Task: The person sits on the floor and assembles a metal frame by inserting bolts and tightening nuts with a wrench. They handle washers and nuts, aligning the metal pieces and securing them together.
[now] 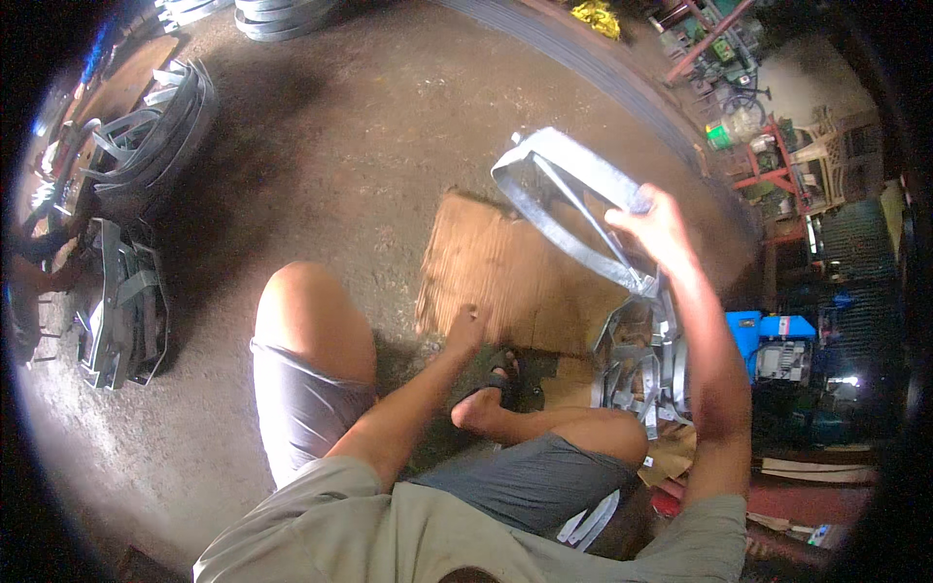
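Observation:
My right hand (653, 231) grips one end of a shiny metal bracket (569, 146), a flat strip bent into a long loop with a thin rod across it. It is held up above a flattened piece of cardboard (457, 248) on the floor. My left hand (470, 319) is low at the near edge of the cardboard, foreshortened; its fingers cannot be made out. Below my right hand stands a pile of similar bent metal brackets (637, 364), beside my right forearm.
Stacked curved metal strips (185, 126) and a pile of angular brackets (126, 301) lie on the left. Long metal strips (583, 68) run along the floor at the far right. A blue machine (768, 325) stands at the right. My sandaled foot (491, 389) is near the cardboard.

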